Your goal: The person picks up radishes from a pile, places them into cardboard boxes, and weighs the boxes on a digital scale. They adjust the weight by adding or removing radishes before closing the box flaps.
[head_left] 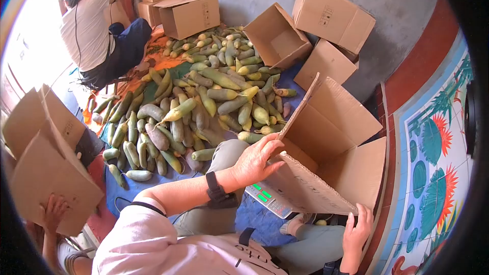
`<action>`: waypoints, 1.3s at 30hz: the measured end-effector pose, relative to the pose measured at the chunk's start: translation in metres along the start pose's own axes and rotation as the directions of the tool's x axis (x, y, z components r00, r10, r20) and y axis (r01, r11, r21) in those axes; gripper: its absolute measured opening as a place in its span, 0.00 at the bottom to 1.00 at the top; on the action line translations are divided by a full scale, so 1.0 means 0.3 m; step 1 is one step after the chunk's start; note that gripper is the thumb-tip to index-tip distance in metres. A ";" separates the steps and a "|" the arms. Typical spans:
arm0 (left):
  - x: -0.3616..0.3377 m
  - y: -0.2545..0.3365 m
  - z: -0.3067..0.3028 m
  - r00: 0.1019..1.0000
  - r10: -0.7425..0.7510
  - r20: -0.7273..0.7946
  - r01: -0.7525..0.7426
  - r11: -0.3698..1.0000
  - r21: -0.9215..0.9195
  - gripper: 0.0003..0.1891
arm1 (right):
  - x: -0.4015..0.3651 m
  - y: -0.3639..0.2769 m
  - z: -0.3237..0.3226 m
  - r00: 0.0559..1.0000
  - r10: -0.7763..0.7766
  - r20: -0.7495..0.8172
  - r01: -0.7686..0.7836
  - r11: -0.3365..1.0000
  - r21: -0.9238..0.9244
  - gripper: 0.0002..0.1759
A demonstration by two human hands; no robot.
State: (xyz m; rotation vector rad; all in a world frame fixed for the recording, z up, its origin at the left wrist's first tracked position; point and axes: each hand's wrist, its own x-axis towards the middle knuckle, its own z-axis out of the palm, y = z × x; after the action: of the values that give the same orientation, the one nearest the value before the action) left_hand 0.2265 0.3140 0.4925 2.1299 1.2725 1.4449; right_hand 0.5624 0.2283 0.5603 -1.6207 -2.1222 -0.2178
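An open cardboard box (316,188) stands tilted in front of me with its flaps up. My left hand (257,162) grips its left edge near the corner, thumb and fingers on either side of the cardboard. At the near right corner my right hand (357,230) pinches the edge of the same box. Partly under the box's near side is a digital scale (266,199) with lit green digits. Whether the box rests on it is hidden. Beyond my left arm lies a large pile of green radishes (204,99).
More cardboard boxes (333,18) stand along the grey wall, with another box (188,16) at the back. A person (91,30) sits at the far left. At the lower left, another person's hand (53,211) holds a box (56,173). Painted tiles (433,168) line the right.
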 end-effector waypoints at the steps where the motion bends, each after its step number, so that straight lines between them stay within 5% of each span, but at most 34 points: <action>1: -0.001 -0.003 0.000 1.000 0.001 -0.023 -0.001 1.000 -0.013 0.25 | -0.015 0.012 0.001 0.999 0.008 -0.035 -0.010 0.999 -0.048 0.18; 9: 0.038 -0.045 -0.155 0.970 -0.056 -0.237 0.048 0.998 -0.041 0.19 | -0.106 0.068 -0.006 0.993 0.085 -0.080 -0.101 0.970 -0.222 0.24; 14: -0.058 -0.390 -0.280 0.894 -0.261 -0.365 0.368 0.891 0.267 0.18 | -0.139 0.104 0.016 0.960 0.044 -0.275 -0.144 0.924 -0.354 0.24; 15: -0.101 -0.466 -0.303 0.894 -0.253 -0.370 0.385 0.856 0.344 0.18 | -0.092 0.064 -0.004 0.927 -0.071 -0.369 -0.081 0.921 -0.380 0.21; 19: -0.281 -0.728 -0.382 0.797 -0.428 -0.427 0.596 0.674 0.437 0.20 | -0.153 0.139 0.036 0.935 0.230 -0.270 -0.287 0.938 -0.195 0.28; 21: -0.382 -0.865 -0.411 0.727 -0.486 -0.484 0.686 0.519 0.510 0.22 | -0.148 0.154 0.047 0.931 0.250 -0.266 -0.301 0.938 -0.172 0.27; 23: -0.430 -0.934 -0.457 0.512 -0.694 -0.507 0.836 0.265 0.481 0.27 | -0.158 0.185 0.060 0.932 0.314 -0.179 -0.344 0.922 -0.175 0.25; 27: -0.547 -1.050 -0.516 0.442 -0.743 -0.502 0.778 0.040 0.627 0.32 | -0.140 0.165 0.062 0.954 0.278 -0.114 -0.300 0.911 -0.284 0.22; 29: -0.558 -1.056 -0.524 0.392 -0.775 -0.495 0.809 0.035 0.587 0.32 | -0.103 0.113 0.037 0.952 0.291 -0.097 -0.307 0.898 -0.316 0.20; 31: -0.540 -1.032 -0.535 0.074 -0.894 -0.443 0.920 -0.110 0.376 0.29 | -0.081 0.082 0.025 0.953 0.297 -0.058 -0.298 0.888 -0.351 0.20; 36: -0.682 -1.221 -0.524 0.174 -0.887 -0.427 0.879 -0.055 0.473 0.21 | -0.034 0.016 0.003 0.955 0.295 -0.034 -0.286 0.881 -0.376 0.18; 39: -0.859 -1.414 -0.459 0.115 -0.954 -0.278 0.875 -0.035 0.483 0.19 | -0.030 0.022 -0.004 0.947 0.320 0.014 -0.286 0.864 -0.415 0.17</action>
State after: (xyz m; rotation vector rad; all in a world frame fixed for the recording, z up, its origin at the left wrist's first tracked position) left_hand -0.1377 0.3250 0.1284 0.7928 2.5139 0.2184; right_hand 0.5706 0.2218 0.5563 -2.2140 -1.9277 -0.5293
